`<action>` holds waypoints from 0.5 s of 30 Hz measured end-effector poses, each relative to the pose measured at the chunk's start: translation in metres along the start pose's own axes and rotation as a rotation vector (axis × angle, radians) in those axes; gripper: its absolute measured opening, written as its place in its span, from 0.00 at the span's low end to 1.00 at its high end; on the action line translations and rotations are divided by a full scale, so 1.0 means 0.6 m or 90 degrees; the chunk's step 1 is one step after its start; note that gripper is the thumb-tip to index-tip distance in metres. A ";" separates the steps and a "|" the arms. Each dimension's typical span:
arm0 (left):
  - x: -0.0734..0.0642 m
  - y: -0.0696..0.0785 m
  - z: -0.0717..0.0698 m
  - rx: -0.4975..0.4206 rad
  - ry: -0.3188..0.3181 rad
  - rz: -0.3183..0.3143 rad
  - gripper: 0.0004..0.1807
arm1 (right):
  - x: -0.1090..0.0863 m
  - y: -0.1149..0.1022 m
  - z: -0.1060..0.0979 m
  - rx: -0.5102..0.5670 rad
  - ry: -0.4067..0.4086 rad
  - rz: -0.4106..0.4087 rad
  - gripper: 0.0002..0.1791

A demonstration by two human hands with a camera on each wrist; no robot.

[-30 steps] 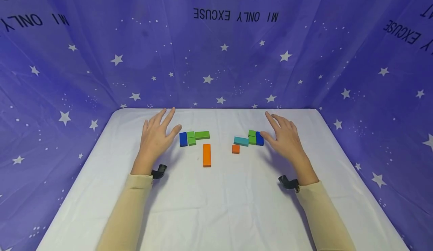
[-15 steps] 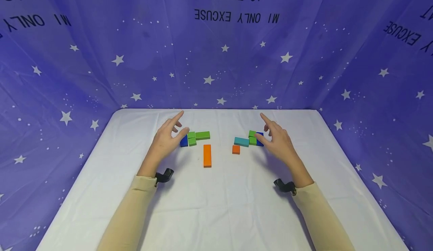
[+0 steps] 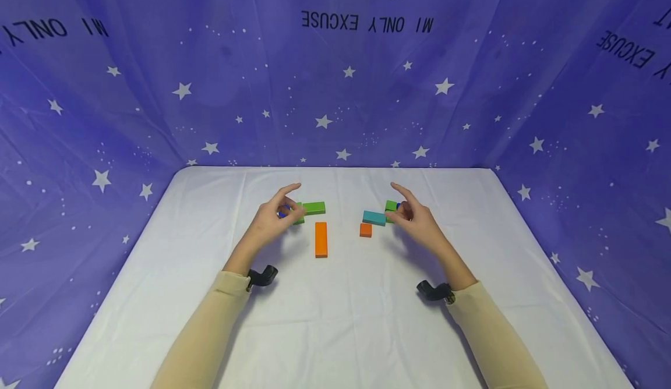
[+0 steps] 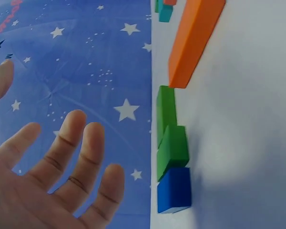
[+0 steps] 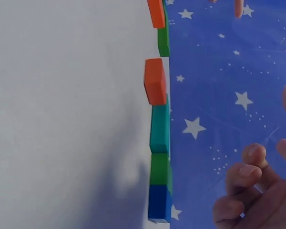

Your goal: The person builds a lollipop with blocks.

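Note:
My left hand (image 3: 268, 220) hovers over the left group of blocks, its fingers loosely bent and holding nothing. Partly hidden beneath it are a blue block (image 4: 174, 191) and small green blocks (image 4: 176, 148). A longer green block (image 3: 314, 208) extends from that group toward the middle. Above the right group is my right hand (image 3: 423, 226), thumb and index finger apart, the other fingers curled in loosely around nothing. Under it lie a blue block (image 5: 159, 202) and small green blocks (image 5: 159, 169), partly covered. A teal block (image 3: 374, 218) touches or nearly touches them.
A long orange block (image 3: 321, 240) lies between the groups, nearer the left one. A small red-orange block (image 3: 365, 230) sits in front of the teal one. White cloth covers the table (image 3: 335, 319). Behind it hangs a purple starry curtain (image 3: 335, 86).
Both hands have moved inward over their block groups, and their fingers have bent more. The blocks stay where they were.

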State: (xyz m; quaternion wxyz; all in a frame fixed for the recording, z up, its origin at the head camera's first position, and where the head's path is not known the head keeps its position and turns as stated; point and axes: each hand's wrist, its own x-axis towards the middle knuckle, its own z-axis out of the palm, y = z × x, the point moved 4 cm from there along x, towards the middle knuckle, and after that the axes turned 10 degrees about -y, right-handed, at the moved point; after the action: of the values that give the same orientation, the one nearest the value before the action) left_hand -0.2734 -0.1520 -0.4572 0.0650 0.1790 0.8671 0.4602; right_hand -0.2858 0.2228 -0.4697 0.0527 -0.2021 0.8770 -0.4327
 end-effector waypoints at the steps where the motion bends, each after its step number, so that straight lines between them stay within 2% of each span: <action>1: 0.001 -0.001 0.003 -0.001 -0.006 -0.003 0.36 | 0.001 0.001 0.003 0.006 -0.010 0.004 0.41; 6: 0.003 -0.003 0.020 0.001 -0.039 -0.010 0.36 | 0.003 0.007 0.017 0.035 -0.044 0.028 0.39; 15: 0.006 -0.018 0.053 -0.006 -0.133 -0.019 0.40 | 0.005 0.017 0.051 0.048 -0.109 0.049 0.41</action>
State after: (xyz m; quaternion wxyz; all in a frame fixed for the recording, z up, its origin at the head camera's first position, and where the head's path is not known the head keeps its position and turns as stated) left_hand -0.2706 -0.1317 -0.4841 0.1631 0.2128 0.8560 0.4420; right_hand -0.2837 0.2043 -0.4963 0.1513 -0.2026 0.8593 -0.4445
